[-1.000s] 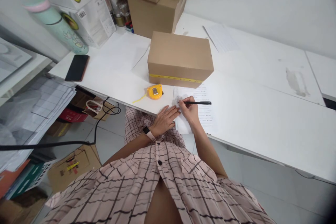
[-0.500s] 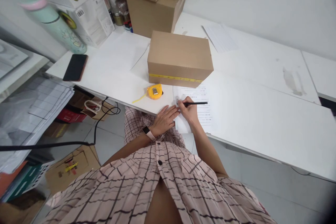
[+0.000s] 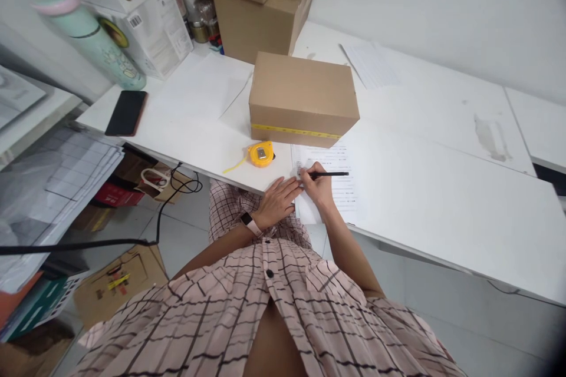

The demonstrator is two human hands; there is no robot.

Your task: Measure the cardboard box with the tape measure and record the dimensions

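Note:
My right hand (image 3: 319, 187) pinches a black pen (image 3: 333, 174), its tip end over the left part of a printed sheet (image 3: 342, 194) on the white table. My left hand (image 3: 279, 200) lies flat at the sheet's left edge, fingers stretched out and close to the right fingertips. Just beyond the hands, a closed cardboard box (image 3: 303, 94) stands over the top of the sheet, with a yellow tape strip (image 3: 295, 131) along its near side. Left of the sheet rests a yellow tape measure (image 3: 260, 154) with a short length of its blade pulled out.
A phone (image 3: 126, 113) lies near the table's left end, below a mint-green bottle (image 3: 95, 41) and white boxes (image 3: 154, 32). Large cartons (image 3: 256, 23) are stacked at the back. More paper (image 3: 371, 63) lies behind the box. A black cable (image 3: 163, 212) hangs at left.
Hardly anything differs. The pen and my right hand have shifted very slightly; my left hand, the box and the tape measure stay in place.

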